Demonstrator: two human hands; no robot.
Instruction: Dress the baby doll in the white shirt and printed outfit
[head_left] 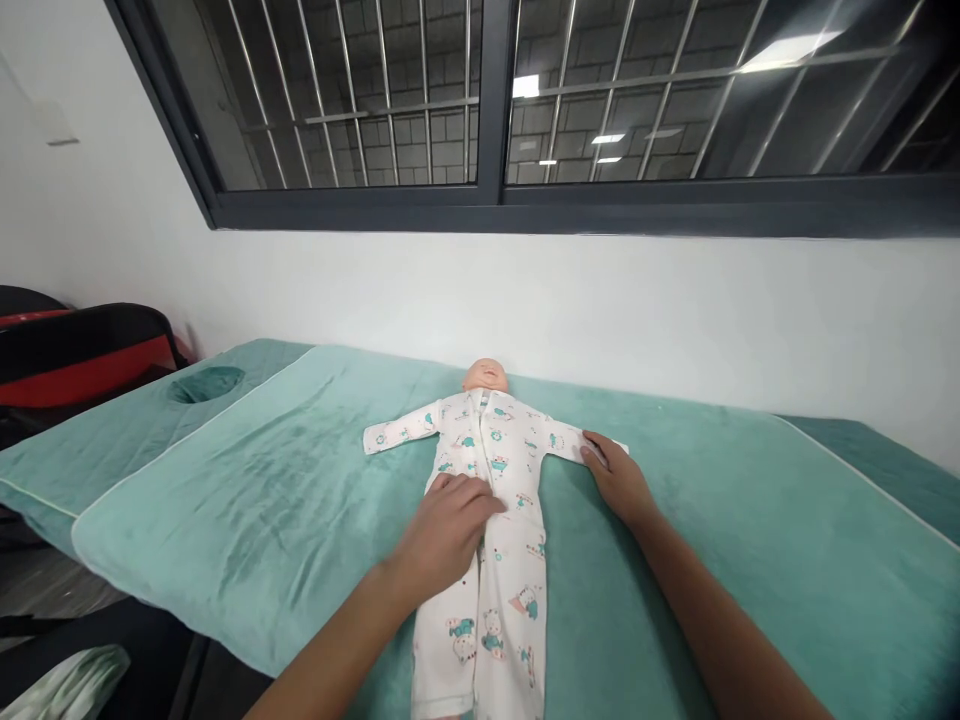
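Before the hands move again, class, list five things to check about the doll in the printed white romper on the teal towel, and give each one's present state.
1. Baby doll in printed white romper lies flat on its back: ok.
2. Left hand rests flat on the romper's waist: ok.
3. Right hand covers the sleeve end: ok.
4. Teal plush towel smooth beneath the doll: ok.
5. Romper front fully fastened: cannot tell.

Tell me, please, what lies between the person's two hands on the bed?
In the head view, the doll's printed sleepsuit spans it: left hand on the waist, right hand on one sleeve end, green cover beneath.
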